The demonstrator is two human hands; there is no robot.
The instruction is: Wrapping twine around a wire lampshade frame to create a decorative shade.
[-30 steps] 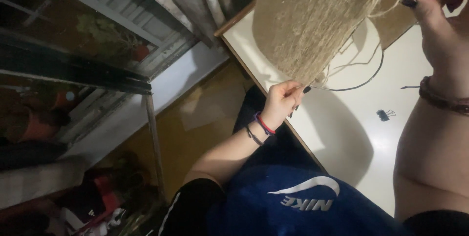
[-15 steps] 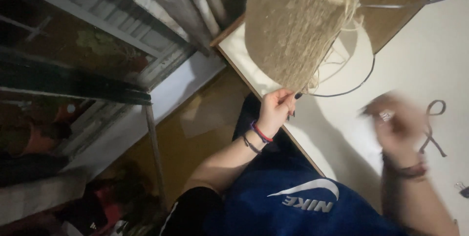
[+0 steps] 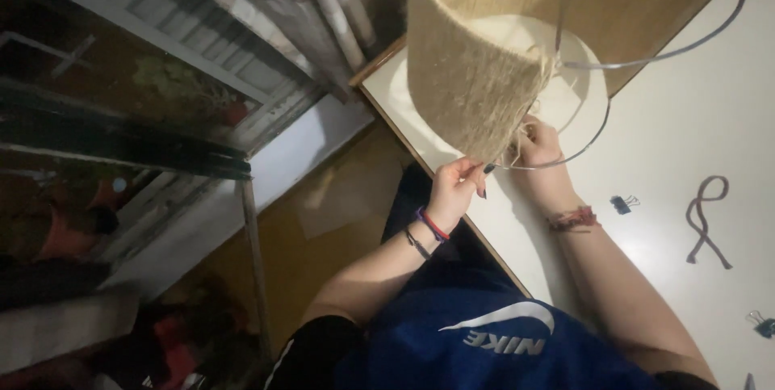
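A wire lampshade frame (image 3: 670, 55) stands on the white table (image 3: 678, 156), partly wrapped in beige twine (image 3: 468, 75). My left hand (image 3: 454, 188) pinches the lower edge of the twine wrapping at the table's front edge. My right hand (image 3: 539, 152) is at the bottom ring right beside it, fingers closed on loose twine strands (image 3: 525, 127) where the wrapping ends. Both wrists wear bracelets.
A small black binder clip (image 3: 620, 203) lies right of my right wrist, a dark looped cord (image 3: 708, 216) farther right, another clip (image 3: 760, 324) at the right edge. A window with metal bars (image 3: 202, 59) is on the left; the floor (image 3: 323, 228) lies below.
My right hand has come back from the right side of the table to the frame's bottom ring beside my left hand. The view has shifted, and the shade now sits higher.
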